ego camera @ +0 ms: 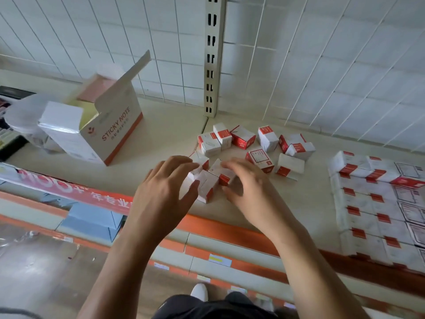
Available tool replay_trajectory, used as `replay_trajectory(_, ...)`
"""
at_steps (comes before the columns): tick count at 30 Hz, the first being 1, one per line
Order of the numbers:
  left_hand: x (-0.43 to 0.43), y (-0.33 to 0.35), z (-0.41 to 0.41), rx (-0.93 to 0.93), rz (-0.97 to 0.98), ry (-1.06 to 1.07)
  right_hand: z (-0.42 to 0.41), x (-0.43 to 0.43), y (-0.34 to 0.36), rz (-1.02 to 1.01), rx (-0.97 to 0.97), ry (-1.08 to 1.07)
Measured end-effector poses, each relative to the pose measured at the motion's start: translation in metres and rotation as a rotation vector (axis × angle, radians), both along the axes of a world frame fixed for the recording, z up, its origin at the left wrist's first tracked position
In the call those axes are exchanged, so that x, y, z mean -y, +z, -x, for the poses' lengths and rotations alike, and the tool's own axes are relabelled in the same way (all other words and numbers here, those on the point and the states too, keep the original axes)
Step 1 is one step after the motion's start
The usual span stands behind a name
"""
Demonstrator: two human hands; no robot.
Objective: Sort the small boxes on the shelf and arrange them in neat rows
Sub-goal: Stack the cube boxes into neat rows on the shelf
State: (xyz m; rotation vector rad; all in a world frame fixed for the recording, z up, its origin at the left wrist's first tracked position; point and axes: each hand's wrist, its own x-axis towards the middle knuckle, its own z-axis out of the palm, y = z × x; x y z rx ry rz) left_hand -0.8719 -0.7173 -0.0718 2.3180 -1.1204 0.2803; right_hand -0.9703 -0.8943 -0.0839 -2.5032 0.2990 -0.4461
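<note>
Several small white-and-red boxes [264, 157] lie scattered on the beige shelf [165, 134] near its back. A tight cluster of the same boxes [207, 184] sits near the front edge, between my hands. My left hand [163, 194] touches the cluster's left side with spread fingers, the thumb against one box. My right hand [248, 187], blurred by motion, arches over the cluster's right side, with fingers on top and the thumb at the front. At the right, many boxes stand in neat rows [372, 203].
An opened "STICKY NOTE" carton [110, 130] stands at the left, with a white box [61, 118] beside it. A slotted upright post [212, 56] and a wire grid back panel [322, 65] close the rear. An orange strip [232, 230] runs along the shelf's front edge.
</note>
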Motion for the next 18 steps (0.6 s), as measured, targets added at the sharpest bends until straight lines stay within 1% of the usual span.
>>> replay_trajectory(3, -0.002, -0.004, -0.007, -0.013, -0.006, -0.036, -0.006, -0.002, -0.006, 0.000, -0.027, -0.051)
replay_trajectory(7, -0.002, -0.008, -0.004, -0.017, 0.005, -0.071, -0.009, -0.005, -0.005, -0.018, 0.029, -0.101)
replay_trajectory(13, 0.004, -0.013, 0.009, -0.059, 0.002, -0.047, 0.000, -0.008, 0.003, -0.007, 0.140, -0.126)
replay_trajectory(18, 0.011, -0.016, 0.017, -0.118, 0.063, 0.040, 0.012, -0.007, 0.004, -0.023, 0.177, -0.133)
